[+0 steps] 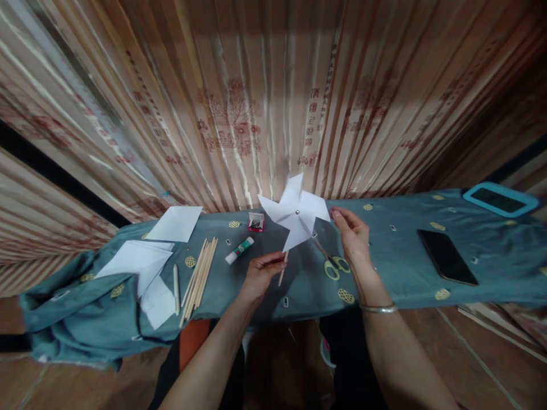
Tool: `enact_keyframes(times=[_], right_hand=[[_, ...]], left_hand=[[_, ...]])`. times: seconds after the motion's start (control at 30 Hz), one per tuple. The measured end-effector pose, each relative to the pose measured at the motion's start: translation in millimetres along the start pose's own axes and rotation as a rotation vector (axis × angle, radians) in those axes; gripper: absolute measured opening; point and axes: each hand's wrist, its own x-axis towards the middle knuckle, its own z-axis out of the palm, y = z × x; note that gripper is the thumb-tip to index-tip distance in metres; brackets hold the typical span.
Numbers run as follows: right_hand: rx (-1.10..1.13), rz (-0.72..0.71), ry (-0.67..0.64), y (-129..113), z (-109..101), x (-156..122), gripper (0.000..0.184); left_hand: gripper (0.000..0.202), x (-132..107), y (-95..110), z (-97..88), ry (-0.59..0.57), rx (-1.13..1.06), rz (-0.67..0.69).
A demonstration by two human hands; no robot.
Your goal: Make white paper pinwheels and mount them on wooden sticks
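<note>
A white paper pinwheel [294, 213] with a round pin at its centre is held up above the cloth. My left hand [261, 274] is closed around its thin wooden stick [281, 277], just below the blades. At the blade tip on the right is my right hand [352, 230], its thumb and fingers drawn together at the paper's edge. Behind the pinwheel lie scissors [331, 267] with yellow-green handles, partly covered by it. To the left of the pinwheel are a glue stick [240, 250] and a small open box [256, 222] of dark pins.
Several wooden sticks [200, 279], a white pen [176, 289] and white paper sheets [132, 259] lie on the left of the green tablecloth [401, 256]. On the right are a black phone [447, 257] and a blue-framed device [501, 199]. A pleated curtain [273, 85] hangs behind.
</note>
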Motion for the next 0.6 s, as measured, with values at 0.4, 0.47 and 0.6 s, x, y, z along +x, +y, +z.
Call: enact_keyframes(times=[0.4,0.47,0.6], right_hand=[[0.11,0.175,-0.077,-5.8,13.1,-11.5,0.023],[0.115,0.206,-0.103,-7.8,16.3,-15.3,0.024],[0.15,0.267,-0.18,-10.0,22.3,-23.9,0.027]], left_hand=[[0.03,5.7,-2.2,-4.0,0.048,-0.016,0.034],[0.029,6.2,-2.0,-4.5,0.065,-0.026,0.038],[0.031,7.6,-2.5,-5.6,0.097,-0.057,0.048]])
